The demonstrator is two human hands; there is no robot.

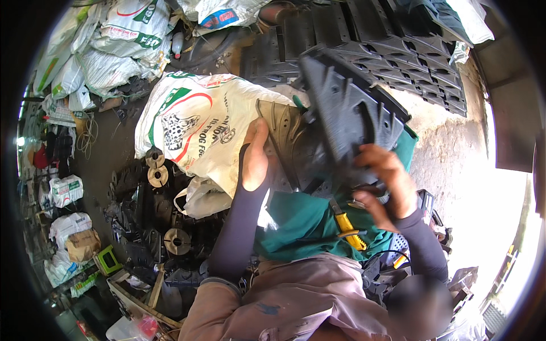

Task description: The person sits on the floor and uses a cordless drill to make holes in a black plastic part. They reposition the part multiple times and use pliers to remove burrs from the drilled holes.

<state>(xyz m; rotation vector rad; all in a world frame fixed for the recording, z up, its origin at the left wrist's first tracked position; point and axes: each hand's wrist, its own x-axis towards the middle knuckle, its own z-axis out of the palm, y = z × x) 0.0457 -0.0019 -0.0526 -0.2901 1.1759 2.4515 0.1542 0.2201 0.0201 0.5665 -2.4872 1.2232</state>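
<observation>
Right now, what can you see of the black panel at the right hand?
The panel looks like moulded plastic: black, slightly shiny, with small holes, a long dark recess and a ridged edge. It's tilted, with green cloth below. The right hand is at its lower end, which is blurred; the exact grip is unclear.

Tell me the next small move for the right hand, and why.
I'd probably lift the black panel clear of the ribbed piece, using the right hand at its near end. The panel tilts over that piece and seems to hide part of it, while the left hand holds the piece's left edge.
</observation>
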